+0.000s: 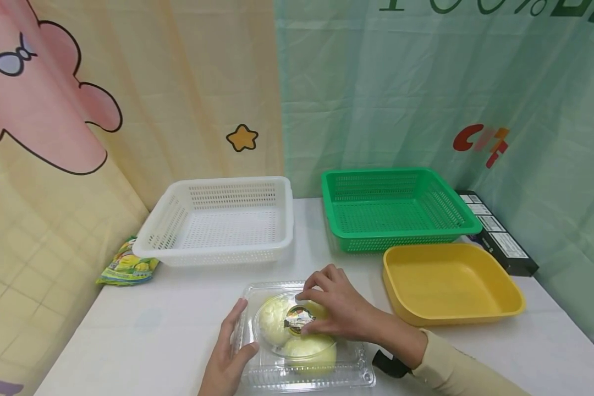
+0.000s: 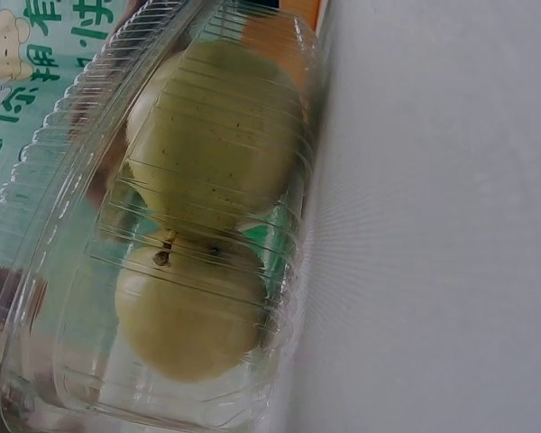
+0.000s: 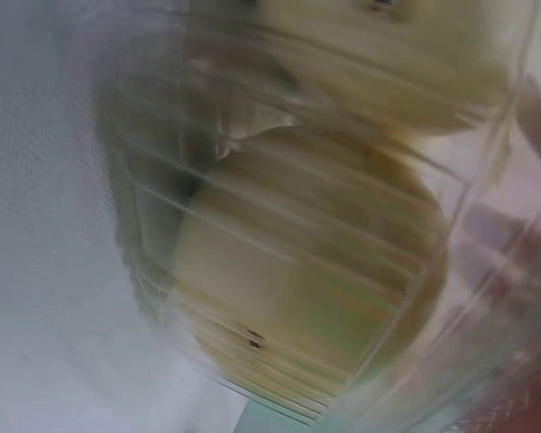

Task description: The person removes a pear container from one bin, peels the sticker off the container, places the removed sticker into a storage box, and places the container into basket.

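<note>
I have the clear clamshell box (image 1: 350, 358) of pale green fruit (image 1: 309, 353) on the table (image 1: 119, 352), my left hand (image 1: 230, 352) loosely open along its side, my right hand (image 1: 340, 309) bent over the label (image 1: 299, 319), thumb and fingers apart, their grip impossible to tell. A lopsided push could skid the box or buckle its thin lid (image 1: 272, 364). Blur smears my right wrist view, and I can't make out whether the lid is fastened.
</note>
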Available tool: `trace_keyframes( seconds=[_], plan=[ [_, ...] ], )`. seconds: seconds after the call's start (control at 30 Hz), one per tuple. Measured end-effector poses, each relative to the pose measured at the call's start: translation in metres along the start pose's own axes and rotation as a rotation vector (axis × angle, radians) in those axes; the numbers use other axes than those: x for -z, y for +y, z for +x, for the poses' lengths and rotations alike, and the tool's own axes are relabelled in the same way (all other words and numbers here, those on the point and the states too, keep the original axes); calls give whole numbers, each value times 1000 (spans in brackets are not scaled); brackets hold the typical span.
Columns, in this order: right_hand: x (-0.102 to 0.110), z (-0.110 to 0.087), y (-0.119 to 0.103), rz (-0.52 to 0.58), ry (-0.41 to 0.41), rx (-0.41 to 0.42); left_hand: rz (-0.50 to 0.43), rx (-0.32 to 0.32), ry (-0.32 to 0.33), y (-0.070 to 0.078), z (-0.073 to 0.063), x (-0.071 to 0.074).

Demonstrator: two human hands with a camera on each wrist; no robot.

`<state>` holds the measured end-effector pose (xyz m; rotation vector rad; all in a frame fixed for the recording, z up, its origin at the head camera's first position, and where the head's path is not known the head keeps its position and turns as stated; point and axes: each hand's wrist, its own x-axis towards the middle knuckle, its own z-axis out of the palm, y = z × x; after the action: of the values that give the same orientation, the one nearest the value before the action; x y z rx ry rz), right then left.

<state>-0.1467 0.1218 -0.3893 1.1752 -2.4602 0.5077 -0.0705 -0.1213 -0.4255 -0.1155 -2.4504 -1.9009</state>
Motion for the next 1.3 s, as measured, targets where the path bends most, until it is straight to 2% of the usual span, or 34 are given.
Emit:
trace_keyframes(
  seconds=[0.17,0.33,0.53,0.83,1.3],
  plan=[
    [-3,-1,0,-31,19,46,22,13,-1,0,0,-1],
    [-2,0,0,-6,17,51,33,4,8,0,0,-1],
    [2,-1,-4,82,-55,5,35,16,8,0,0,-1],
    [8,1,-7,228,-126,-40,32,-9,21,0,1,-1],
    [9,2,-8,209,-150,-17,-14,-17,8,0,0,0]
  ],
)
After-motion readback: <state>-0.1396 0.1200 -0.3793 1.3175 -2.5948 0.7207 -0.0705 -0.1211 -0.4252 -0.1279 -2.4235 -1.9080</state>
